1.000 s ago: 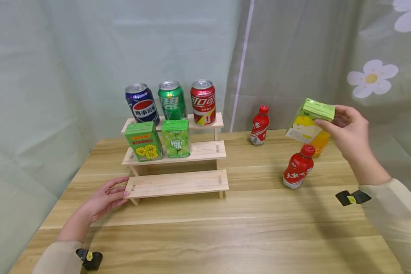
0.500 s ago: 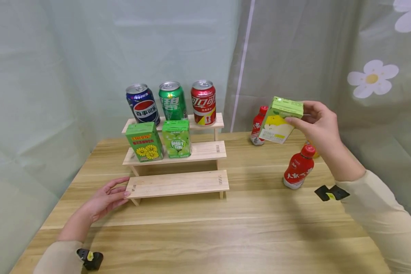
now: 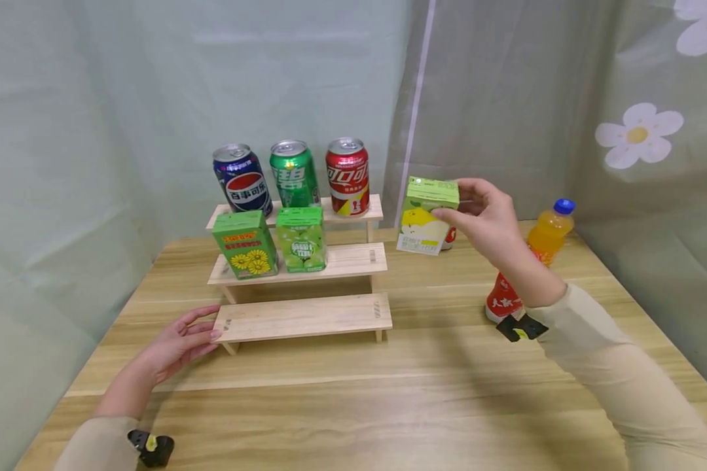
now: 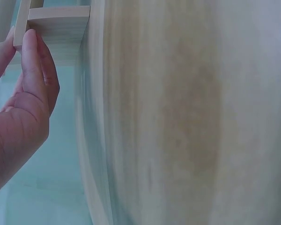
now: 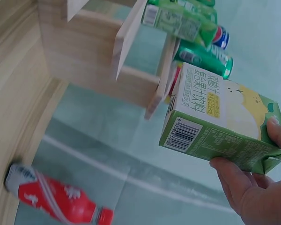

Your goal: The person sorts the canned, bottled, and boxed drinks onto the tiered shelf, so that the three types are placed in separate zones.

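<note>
Right of centre in the head view, the fingers of the right hand are clamped, thumb opposite, on the upper part of a fruit-printed juice box, slightly tilted above the table; that high grip leaves its base free, presumably on purpose. At lower left, the left hand pinches the left end of the wooden rack's lowest step between thumb and fingers (likely to steady so light a frame). Its middle step bears a flower-printed carton and a grape-printed carton, fronts outward; above, a blue can, a green can and a red can stand set back, probably so their labels show. Behind the box, a rear red bottle barely shows; rightward, a front red bottle and an orange bottle are partly hidden by the right forearm.
</note>
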Tool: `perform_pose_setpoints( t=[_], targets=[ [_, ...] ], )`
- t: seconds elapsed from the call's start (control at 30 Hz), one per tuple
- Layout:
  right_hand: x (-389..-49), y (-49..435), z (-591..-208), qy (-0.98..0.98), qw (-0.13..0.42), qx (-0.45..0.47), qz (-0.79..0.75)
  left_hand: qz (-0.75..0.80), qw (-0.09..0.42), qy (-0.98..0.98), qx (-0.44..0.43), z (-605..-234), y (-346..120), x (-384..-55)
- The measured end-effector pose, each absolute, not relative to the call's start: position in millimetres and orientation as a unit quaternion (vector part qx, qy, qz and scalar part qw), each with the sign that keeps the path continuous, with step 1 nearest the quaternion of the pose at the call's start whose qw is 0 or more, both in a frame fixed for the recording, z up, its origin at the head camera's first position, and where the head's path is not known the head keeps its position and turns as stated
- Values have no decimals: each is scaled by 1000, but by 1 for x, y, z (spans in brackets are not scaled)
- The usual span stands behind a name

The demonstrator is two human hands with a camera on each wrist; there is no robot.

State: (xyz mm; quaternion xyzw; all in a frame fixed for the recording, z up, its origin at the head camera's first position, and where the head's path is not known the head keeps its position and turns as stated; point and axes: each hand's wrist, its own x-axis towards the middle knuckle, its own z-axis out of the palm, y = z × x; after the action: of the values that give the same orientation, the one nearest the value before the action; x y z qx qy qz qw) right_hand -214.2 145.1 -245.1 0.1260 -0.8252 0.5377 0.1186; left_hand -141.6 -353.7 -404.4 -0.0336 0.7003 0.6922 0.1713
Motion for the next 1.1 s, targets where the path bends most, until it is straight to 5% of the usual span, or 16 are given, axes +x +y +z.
perform_pose_setpoints(
  t=[1.1],
  targets=[
    [-242, 63, -274, -812, 50, 172, 556, 685, 155, 712, -29, -404, -352, -137]
  ],
)
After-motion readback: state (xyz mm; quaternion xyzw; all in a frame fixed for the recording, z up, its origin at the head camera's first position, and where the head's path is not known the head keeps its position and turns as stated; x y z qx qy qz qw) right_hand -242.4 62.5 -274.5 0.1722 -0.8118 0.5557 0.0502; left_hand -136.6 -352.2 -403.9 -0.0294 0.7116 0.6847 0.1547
